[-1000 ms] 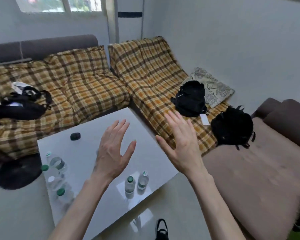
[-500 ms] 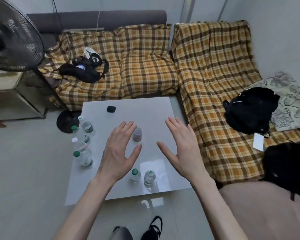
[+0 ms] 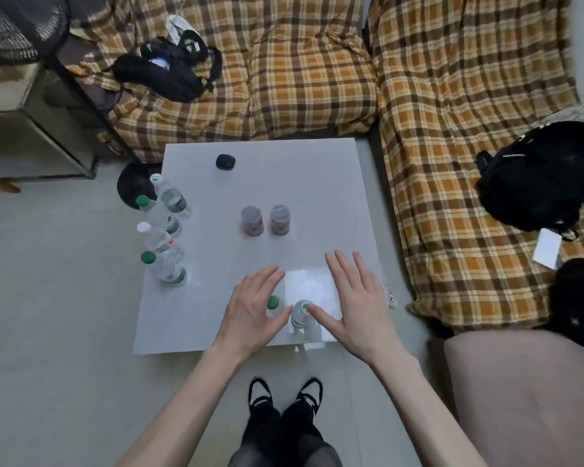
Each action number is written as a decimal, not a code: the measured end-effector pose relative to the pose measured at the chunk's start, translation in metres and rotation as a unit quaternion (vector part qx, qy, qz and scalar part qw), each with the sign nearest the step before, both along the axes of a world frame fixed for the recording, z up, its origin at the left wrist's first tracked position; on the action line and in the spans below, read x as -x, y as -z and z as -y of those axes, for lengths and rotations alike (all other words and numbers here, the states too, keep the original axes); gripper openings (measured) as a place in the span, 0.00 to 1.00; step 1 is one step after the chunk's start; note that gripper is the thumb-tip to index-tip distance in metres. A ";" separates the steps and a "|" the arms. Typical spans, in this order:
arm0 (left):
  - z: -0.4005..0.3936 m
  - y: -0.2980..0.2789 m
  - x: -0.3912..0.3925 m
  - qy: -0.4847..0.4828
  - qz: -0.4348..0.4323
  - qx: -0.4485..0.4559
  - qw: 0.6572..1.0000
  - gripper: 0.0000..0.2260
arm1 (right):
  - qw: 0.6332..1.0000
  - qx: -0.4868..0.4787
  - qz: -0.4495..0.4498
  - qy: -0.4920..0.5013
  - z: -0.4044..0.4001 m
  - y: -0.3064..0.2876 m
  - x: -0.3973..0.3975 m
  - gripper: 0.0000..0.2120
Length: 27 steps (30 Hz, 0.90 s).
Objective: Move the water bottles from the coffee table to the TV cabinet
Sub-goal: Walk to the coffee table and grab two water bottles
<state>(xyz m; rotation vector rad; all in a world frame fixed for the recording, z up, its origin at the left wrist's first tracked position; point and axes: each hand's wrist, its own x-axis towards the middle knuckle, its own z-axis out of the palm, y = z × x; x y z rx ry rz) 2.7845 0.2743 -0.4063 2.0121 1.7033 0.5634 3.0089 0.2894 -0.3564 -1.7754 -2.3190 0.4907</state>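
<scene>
A white coffee table [image 3: 317, 183] stands in front of me. Two small clear bottles stand at its near edge: a green-capped one [image 3: 273, 305] and one beside it on the right [image 3: 300, 314]. My left hand [image 3: 250, 315] hovers open over the green-capped bottle, fingers spread. My right hand [image 3: 354, 305] is open too, its thumb tip by the right bottle's cap. Several taller water bottles [image 3: 164, 230] stand in a row along the table's left edge. Two small purple-lidded bottles [image 3: 265, 220] stand mid-table. The TV cabinet is out of view.
A small black case [image 3: 225, 161] lies at the table's far side. Plaid-covered sofas [image 3: 300, 62] wrap the back and right, with black bags [image 3: 162, 70] [image 3: 540, 176] on them. A fan's base [image 3: 132, 187] sits left of the table, a brown seat [image 3: 520, 392] near right.
My view tilted down and moved closer over the table. Both open hands dropped from mid-air toward the two small bottles at the near edge.
</scene>
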 end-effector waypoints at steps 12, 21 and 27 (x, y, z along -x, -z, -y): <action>-0.002 0.090 0.007 -0.041 -0.007 0.150 0.988 0.25 | 0.982 0.150 0.109 -0.042 -0.029 0.102 0.047 0.29; -0.009 0.113 0.010 -0.036 0.018 0.198 0.979 0.18 | 0.965 0.230 0.127 -0.020 -0.019 0.136 0.055 0.19; -0.008 0.118 0.013 -0.033 0.032 0.189 0.981 0.12 | 0.973 0.224 0.055 0.024 -0.017 0.137 0.052 0.10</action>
